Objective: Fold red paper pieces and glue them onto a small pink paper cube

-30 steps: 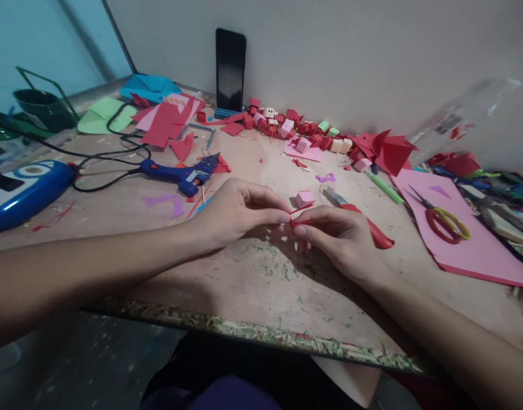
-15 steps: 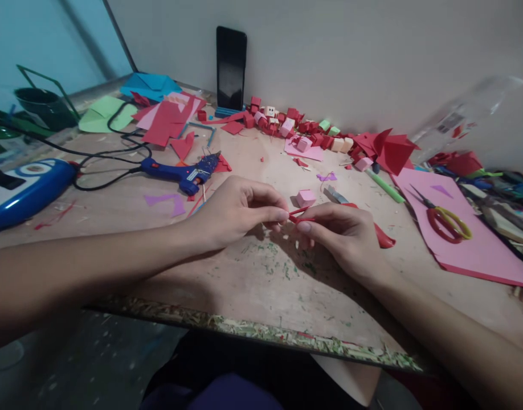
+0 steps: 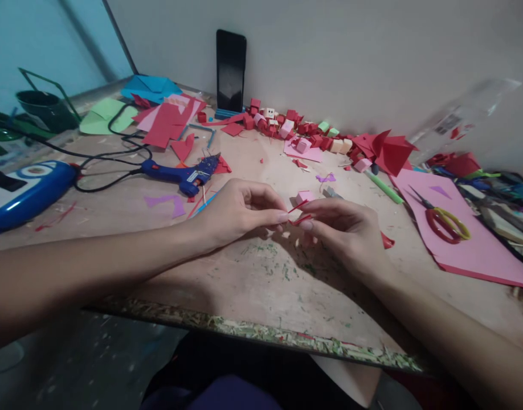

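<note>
Between my two hands is a small folded piece of red paper [image 3: 301, 219], its thin edges standing apart. My left hand [image 3: 244, 213] pinches its left end between thumb and forefinger. On the other end, the thumb and forefinger of my right hand [image 3: 349, 228] are closed around the red edges. The fingers hide most of the paper's shape. Just behind the fingertips stands a pink paper cube [image 3: 304, 197]. A grey-ended tool [image 3: 331, 193] lies past my right hand, and a red piece [image 3: 387, 242] shows beside that hand; what lies between is hidden.
A blue glue gun [image 3: 187, 175] with its black cord lies to the left. Scissors [image 3: 447, 222] rest on pink paper [image 3: 479, 253] at the right. Small paper cubes [image 3: 287, 128] line the wall beside a propped phone [image 3: 231, 71]. A blue-and-white object [image 3: 43, 191] sits far left.
The red paper's edges have spread further apart between my fingertips. My right forefinger has lifted a little from the thumb. My left hand has hardly moved.
</note>
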Tool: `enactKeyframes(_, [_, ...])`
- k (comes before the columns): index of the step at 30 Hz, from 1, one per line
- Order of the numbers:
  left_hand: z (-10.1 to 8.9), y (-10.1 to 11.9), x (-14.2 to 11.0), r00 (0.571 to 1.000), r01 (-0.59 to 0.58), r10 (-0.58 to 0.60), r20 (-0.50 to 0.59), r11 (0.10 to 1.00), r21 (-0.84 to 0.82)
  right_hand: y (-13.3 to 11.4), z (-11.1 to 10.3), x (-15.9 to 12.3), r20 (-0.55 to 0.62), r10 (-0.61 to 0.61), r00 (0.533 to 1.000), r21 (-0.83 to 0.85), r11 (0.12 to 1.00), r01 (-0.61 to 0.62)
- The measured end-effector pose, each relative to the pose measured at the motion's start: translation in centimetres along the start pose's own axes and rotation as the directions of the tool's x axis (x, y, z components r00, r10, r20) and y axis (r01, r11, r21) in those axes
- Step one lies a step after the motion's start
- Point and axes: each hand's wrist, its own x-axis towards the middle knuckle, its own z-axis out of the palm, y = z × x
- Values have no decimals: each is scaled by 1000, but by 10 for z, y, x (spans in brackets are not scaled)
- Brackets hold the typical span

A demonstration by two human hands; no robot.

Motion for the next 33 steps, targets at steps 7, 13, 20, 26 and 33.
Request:
enactKeyframes(7, [-1,-3,2,999,-34,34,12,999,25,9,-2,4,170,163,972,288,935,-207])
enactKeyframes(13, [-1,-3,1,999,-15,12,34,996,83,3,2,3,147,146,978,195,965,-174])
enactKeyframes(20, [4,-6,-3,999,-19,16,31,995,96,-1,4,1,85,63,994,87,994,-71])
enactKeyframes(26, [5,-7,-3,998,-32,27,55,996,89,0,5,0,84,51,995,59,997,-56])
enactKeyframes(33, [4,-7,-5,998,-37,27,54,981,189,2,5,0,57,19,998,-16,1000,-18])
